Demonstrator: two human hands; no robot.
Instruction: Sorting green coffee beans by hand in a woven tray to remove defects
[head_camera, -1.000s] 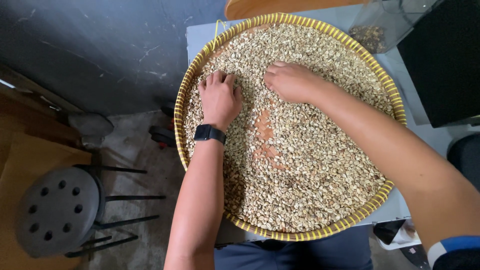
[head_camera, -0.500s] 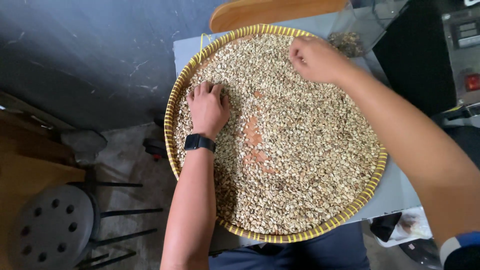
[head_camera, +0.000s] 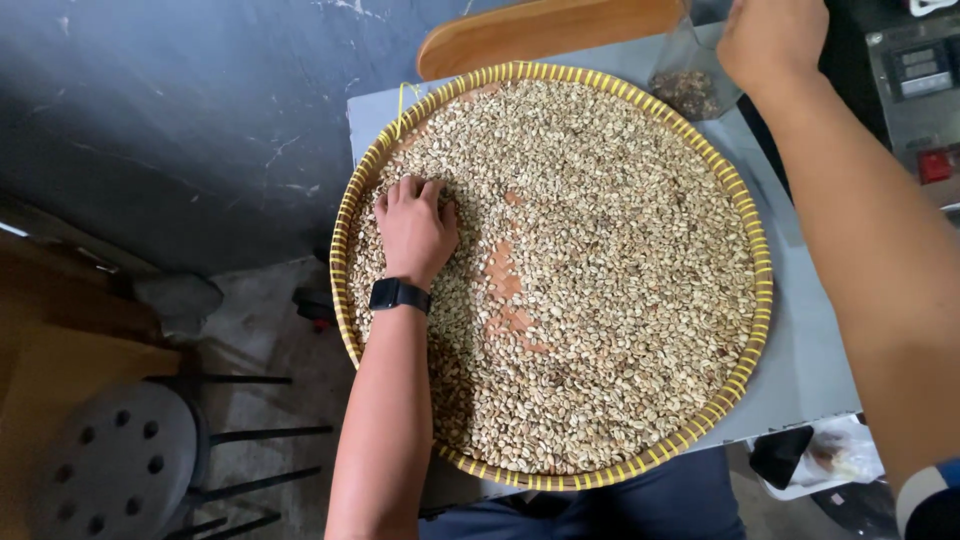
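Observation:
A wide round woven tray with a yellow rim (head_camera: 752, 250) lies on a grey table and is covered with pale beans (head_camera: 620, 290); a few bare orange-brown patches show near its middle. My left hand (head_camera: 415, 228), with a black watch on the wrist, rests palm down on the beans at the tray's left side, fingers curled into them. My right hand (head_camera: 772, 40) is lifted off the tray, fingers closed, over a small clear container (head_camera: 690, 85) of darker beans at the table's back right. Whether it holds anything is hidden.
A wooden oval board (head_camera: 550, 30) lies behind the tray. A grey stool with holes (head_camera: 110, 460) stands on the floor at lower left. A device with a display and red button (head_camera: 920, 100) sits at right. A white bag (head_camera: 830, 455) lies at lower right.
My right hand rose from the beans in the tray's upper middle and moved to the back right, over the clear container. My left hand stayed on the beans.

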